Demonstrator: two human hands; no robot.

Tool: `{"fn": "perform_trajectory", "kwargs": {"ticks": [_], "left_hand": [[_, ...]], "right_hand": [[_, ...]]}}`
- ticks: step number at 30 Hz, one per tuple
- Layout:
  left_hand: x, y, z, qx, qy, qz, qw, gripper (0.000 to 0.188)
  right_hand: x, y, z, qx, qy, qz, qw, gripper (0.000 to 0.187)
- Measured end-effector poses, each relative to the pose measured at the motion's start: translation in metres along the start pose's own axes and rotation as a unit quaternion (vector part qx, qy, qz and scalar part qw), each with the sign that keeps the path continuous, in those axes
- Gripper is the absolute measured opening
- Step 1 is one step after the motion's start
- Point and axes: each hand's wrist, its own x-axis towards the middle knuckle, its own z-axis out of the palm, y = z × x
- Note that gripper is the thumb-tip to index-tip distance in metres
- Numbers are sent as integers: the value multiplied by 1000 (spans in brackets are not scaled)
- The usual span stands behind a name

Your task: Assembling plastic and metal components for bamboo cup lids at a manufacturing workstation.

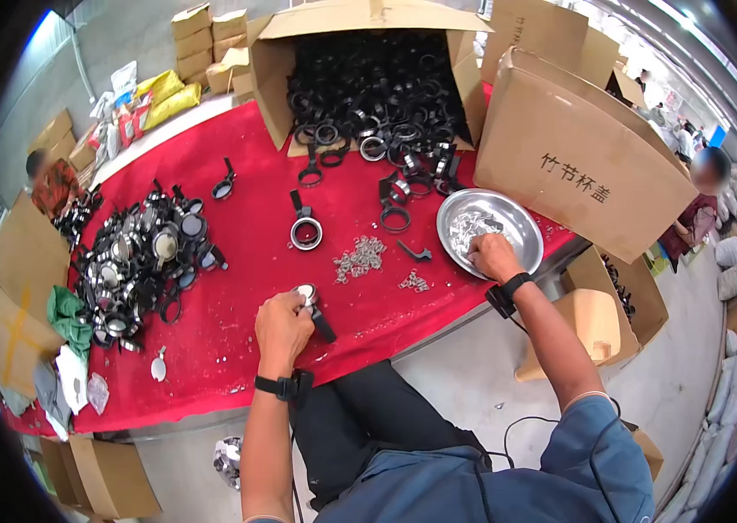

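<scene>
My left hand (283, 331) is closed round a black lid (325, 326) with a silver round top, near the table's front edge. My right hand (492, 255) reaches into a shiny metal bowl (525, 237), its fingers drawn together at the small silvery pieces (471, 225) inside; what they pinch, if anything, is hidden. Between the hands lie a heap of small metal clips (360, 259), a smaller heap of clips (414, 281) and a curved black part (416, 253). Beyond my left hand, a black ring part (305, 233) with a handle lies on the red cloth.
At the left is a large pile of black and silver lids (137, 253). An open carton (268, 87) at the back spills black rings onto the red table (237, 349). Another carton (577, 148) stands behind the bowl. Two people (59, 187) (698, 213) are at either side.
</scene>
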Motion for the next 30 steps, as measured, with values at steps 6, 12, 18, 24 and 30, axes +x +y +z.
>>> {"fn": "perform_trajectory", "kwargs": {"ticks": [6, 12, 18, 24, 30], "left_hand": [[1, -3, 12, -33, 41, -11, 999, 29], [-2, -1, 12, -43, 63, -6, 997, 30], [-3, 0, 11, -20, 56, -1, 998, 31], [-2, -27, 21, 24, 70, 77, 994, 30], [5, -12, 13, 28, 34, 11, 999, 26]], "right_hand": [[-4, 2, -4, -23, 26, 4, 999, 15], [-5, 2, -11, 11, 135, 6, 991, 12], [-14, -13, -23, 64, 238, 68, 967, 17], [-32, -115, -40, 416, 103, 68, 901, 16], [-66, -209, 4, 729, -96, 128, 665, 19]]}}
